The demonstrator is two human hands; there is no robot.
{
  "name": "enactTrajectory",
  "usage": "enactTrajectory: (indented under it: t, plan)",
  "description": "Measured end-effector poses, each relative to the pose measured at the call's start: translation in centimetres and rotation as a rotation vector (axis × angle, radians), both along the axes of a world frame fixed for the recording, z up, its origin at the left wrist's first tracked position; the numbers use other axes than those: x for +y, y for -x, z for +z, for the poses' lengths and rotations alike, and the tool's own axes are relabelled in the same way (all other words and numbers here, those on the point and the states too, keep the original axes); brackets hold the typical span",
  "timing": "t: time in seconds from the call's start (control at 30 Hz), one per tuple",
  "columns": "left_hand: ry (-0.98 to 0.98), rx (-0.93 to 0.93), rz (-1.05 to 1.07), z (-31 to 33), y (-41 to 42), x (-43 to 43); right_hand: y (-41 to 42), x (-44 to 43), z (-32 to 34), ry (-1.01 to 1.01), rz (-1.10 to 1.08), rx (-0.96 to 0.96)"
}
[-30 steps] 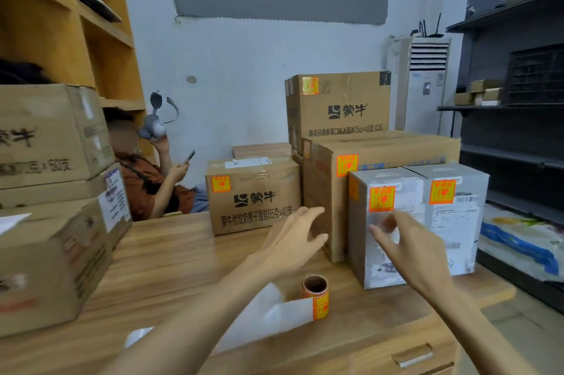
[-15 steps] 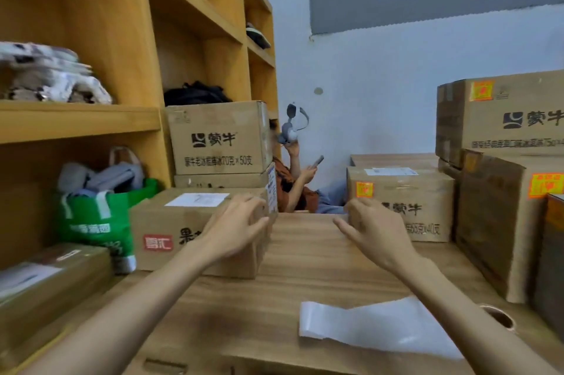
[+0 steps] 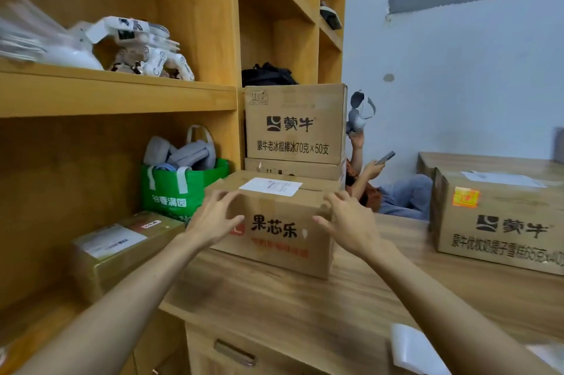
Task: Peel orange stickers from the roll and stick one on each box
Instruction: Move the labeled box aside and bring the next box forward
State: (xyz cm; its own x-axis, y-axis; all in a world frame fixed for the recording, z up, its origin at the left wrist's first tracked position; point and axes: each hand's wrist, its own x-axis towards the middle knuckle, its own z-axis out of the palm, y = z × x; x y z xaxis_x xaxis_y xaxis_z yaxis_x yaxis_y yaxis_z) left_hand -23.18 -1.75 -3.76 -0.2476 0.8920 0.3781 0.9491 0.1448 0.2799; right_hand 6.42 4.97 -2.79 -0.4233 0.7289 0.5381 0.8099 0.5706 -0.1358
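A brown cardboard box (image 3: 276, 229) with black characters on its front and a white label on top sits on the wooden table (image 3: 320, 307). My left hand (image 3: 213, 219) is open at its left front corner. My right hand (image 3: 348, 222) is open at its right front corner. I see no orange sticker on this box. Two larger boxes (image 3: 294, 124) are stacked behind it. A box at the right (image 3: 500, 222) carries an orange sticker (image 3: 465, 197). White backing paper (image 3: 415, 350) lies at the lower right. The sticker roll is out of view.
A wooden shelf unit (image 3: 122, 93) stands to the left, holding a green bag (image 3: 177, 188), a taped parcel (image 3: 122, 246) and white packets. A person sits behind the table with a phone and a headset raised. A drawer handle (image 3: 233, 353) is below the table edge.
My view has swung left from the stickered boxes to the shelf side. Both hands have moved from the grey box to the two front corners of the unstickered brown box.
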Motion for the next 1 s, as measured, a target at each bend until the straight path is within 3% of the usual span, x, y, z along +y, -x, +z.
enactTrajectory:
  t: [0.23, 0.57, 1.0]
  plan:
    - [0.021, -0.154, 0.063, -1.2, 3.3, 3.2, 0.4, 2.7, -2.4, 0.083, 0.001, 0.036]
    - [-0.018, -0.19, -0.004, -1.9, 3.9, 2.1, -5.2, 2.2, -2.4, 0.121, 0.079, 0.063]
    - [-0.111, -0.252, -0.39, -2.9, -10.7, 1.7, -23.4, -1.5, -1.4, 0.188, -0.045, 0.163]
